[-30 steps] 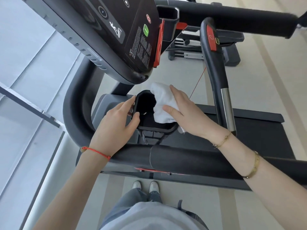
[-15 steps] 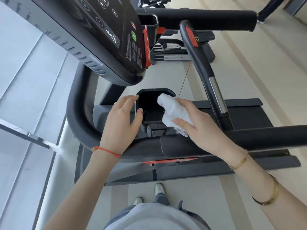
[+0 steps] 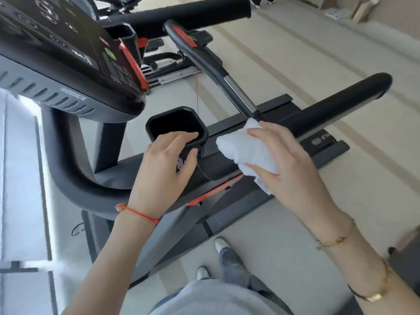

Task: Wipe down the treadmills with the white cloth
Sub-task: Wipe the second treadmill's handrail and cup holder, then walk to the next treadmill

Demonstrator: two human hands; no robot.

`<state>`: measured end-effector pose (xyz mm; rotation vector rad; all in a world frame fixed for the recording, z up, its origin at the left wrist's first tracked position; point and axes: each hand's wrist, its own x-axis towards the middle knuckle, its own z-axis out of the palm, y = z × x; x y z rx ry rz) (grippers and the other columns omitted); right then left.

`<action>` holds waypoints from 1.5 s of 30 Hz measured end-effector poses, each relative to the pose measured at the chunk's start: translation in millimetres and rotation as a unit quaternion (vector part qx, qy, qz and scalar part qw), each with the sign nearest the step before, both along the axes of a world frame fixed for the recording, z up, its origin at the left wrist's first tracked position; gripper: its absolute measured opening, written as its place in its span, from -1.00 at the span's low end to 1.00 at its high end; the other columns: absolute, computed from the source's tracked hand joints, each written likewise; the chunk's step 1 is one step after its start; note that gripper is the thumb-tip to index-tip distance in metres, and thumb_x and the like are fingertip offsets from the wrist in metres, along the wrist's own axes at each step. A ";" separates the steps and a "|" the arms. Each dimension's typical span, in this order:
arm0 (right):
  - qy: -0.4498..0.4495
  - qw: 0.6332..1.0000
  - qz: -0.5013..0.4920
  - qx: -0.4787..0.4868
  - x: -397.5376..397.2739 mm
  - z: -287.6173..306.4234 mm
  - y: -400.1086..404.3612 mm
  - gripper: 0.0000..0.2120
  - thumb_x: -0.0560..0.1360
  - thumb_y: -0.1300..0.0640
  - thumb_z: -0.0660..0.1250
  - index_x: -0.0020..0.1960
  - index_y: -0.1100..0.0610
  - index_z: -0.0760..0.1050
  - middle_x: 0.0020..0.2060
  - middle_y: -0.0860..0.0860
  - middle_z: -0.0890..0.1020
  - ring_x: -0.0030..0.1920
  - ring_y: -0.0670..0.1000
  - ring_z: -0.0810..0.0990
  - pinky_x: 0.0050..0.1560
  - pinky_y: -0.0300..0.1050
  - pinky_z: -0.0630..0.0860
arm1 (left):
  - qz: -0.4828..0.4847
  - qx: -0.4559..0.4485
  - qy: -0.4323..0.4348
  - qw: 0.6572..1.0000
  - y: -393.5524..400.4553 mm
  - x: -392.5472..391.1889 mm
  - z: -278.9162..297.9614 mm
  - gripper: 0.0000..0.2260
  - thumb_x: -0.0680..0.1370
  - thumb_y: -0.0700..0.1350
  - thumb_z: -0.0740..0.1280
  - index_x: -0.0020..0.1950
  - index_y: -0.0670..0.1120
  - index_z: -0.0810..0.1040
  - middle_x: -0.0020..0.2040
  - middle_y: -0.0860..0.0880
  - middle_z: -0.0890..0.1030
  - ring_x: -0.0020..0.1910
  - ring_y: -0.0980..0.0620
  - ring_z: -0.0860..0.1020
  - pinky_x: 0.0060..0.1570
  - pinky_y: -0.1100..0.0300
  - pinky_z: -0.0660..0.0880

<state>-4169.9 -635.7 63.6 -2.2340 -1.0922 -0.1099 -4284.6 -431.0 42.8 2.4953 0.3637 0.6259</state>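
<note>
A black treadmill fills the view, its console [image 3: 68, 55] at the upper left and a square black cup holder [image 3: 177, 126] just below it. My left hand [image 3: 163, 173] grips the cup holder's near rim, fingers over the edge and thumb on its outer side. My right hand [image 3: 288, 169] holds the bunched white cloth [image 3: 247, 151] to the right of the holder, above the padded side handrail [image 3: 336, 105]. The cloth is outside the cup holder, and a small label hangs from its lower edge.
A curved pulse-grip bar [image 3: 218, 73] with a red button rises behind the cloth. A second padded handrail [image 3: 181, 14] crosses the top. The treadmill deck [image 3: 322, 142] lies below. My shoes [image 3: 211, 258] stand on the beige floor; a window runs along the left.
My right hand has pulled the cloth out of the cup holder and moved it right, toward the handrail. My left hand has stayed on the holder. The camera has tilted.
</note>
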 end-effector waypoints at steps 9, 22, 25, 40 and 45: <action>0.024 0.988 -0.153 0.014 -50.7 -18.3 -68.6 -0.55 0.47 0.22 0.41 0.32 0.02 0.42 0.34 -0.13 0.37 0.27 -0.09 0.45 0.13 -0.58 0.26 | -0.152 0.013 -0.013 0.988 -45.1 8.9 -5.0 -0.75 0.60 -0.17 0.28 0.27 -0.10 0.57 0.15 0.01 0.60 0.19 0.01 0.53 0.20 -0.08 0.46; 0.121 0.914 -0.387 0.015 -79.0 -55.9 -184.9 -0.62 0.49 0.04 0.39 0.28 -0.03 0.43 0.25 -0.21 0.38 0.12 -0.20 0.44 0.05 -0.59 0.26 | -0.358 0.015 0.033 0.933 -158.1 81.7 -23.5 -0.76 0.59 -0.21 0.31 0.26 -0.13 0.57 0.14 -0.02 0.61 0.14 -0.02 0.54 0.18 -0.02 0.47; 0.132 0.894 -0.427 0.011 -75.4 -61.0 -217.5 -0.61 0.49 0.00 0.38 0.29 0.00 0.43 0.24 -0.15 0.39 0.14 -0.13 0.44 0.08 -0.58 0.24 | -0.402 0.017 0.045 0.914 -196.5 107.4 -27.3 -0.75 0.59 -0.20 0.30 0.27 -0.13 0.57 0.14 -0.02 0.62 0.14 -0.02 0.54 0.20 0.01 0.45; 0.138 0.793 -0.593 0.035 -54.9 -65.5 -347.5 -0.59 0.51 -0.05 0.36 0.32 0.02 0.43 0.26 -0.11 0.40 0.13 -0.04 0.51 0.11 -0.16 0.49 | -0.595 0.027 0.061 0.801 -384.9 212.6 -33.8 -0.75 0.59 -0.22 0.31 0.26 -0.14 0.58 0.17 -0.02 0.63 0.18 -0.02 0.55 0.24 0.14 0.40; 0.133 0.746 -0.650 0.058 -46.0 -67.2 -365.6 -0.61 0.52 -0.03 0.36 0.32 0.04 0.45 0.26 -0.08 0.43 0.18 -0.06 0.49 0.14 -0.19 0.47 | -0.670 0.030 0.059 0.739 -443.7 247.9 -38.7 -0.76 0.60 -0.22 0.30 0.26 -0.16 0.58 0.16 -0.05 0.63 0.16 -0.07 0.57 0.22 -0.01 0.46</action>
